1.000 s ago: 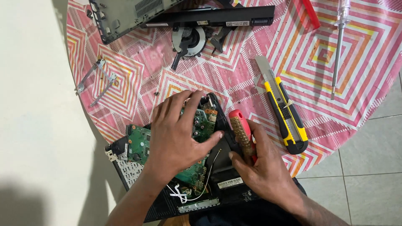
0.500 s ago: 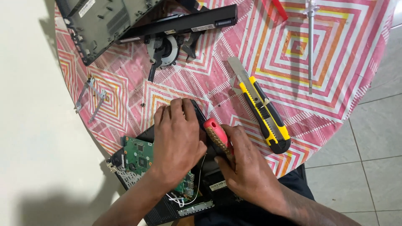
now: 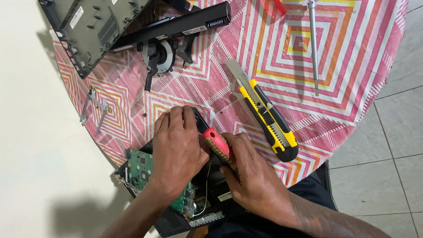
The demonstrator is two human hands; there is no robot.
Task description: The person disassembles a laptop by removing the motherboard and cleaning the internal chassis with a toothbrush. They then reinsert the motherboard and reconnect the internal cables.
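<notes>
The left hand [image 3: 176, 152] is pressing flat, fingers released, on the green circuit board [image 3: 141, 169]; the right hand [image 3: 251, 174] is grasping a red-handled screwdriver [image 3: 218, 144] near a white label [image 3: 224, 196].

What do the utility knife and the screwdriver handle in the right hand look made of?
Utility knife: yellow and black body, probably moulded plastic, with a dull grey metal blade. Screwdriver handle, held in the right hand: red, glossy, likely hard plastic.
</notes>
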